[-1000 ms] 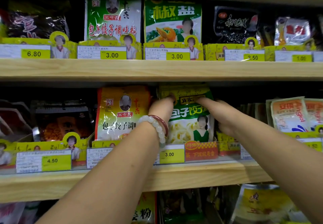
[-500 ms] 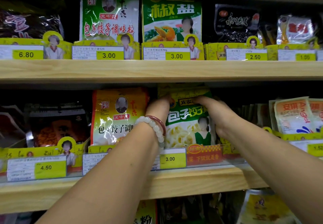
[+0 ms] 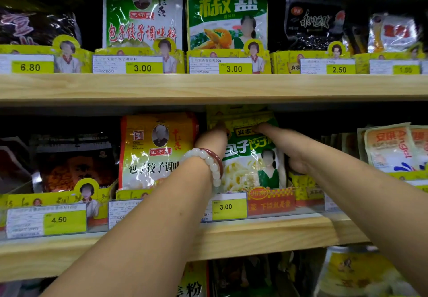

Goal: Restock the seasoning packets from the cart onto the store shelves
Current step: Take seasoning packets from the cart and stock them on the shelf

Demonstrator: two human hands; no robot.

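Both hands reached onto the middle wooden shelf (image 3: pixel 254 236). The left hand (image 3: pixel 212 140) was at the upper left edge of the green-and-yellow dumpling seasoning packet (image 3: pixel 252 164), its fingers hidden behind the packet's top, so how far they were curled could not be told. The right hand (image 3: pixel 281 145) had fingers laid over the packet's glossy front near its top right; whether they pinched it was unclear. The packet stood upright in a yellow cardboard display tray (image 3: pixel 301 182), just right of an orange-and-yellow seasoning packet (image 3: pixel 152 153). Beaded and red bracelets (image 3: pixel 209 162) circled the left wrist. A yellow 3.00 price tag (image 3: pixel 228 207) sat below, partly cut off by the forearm.
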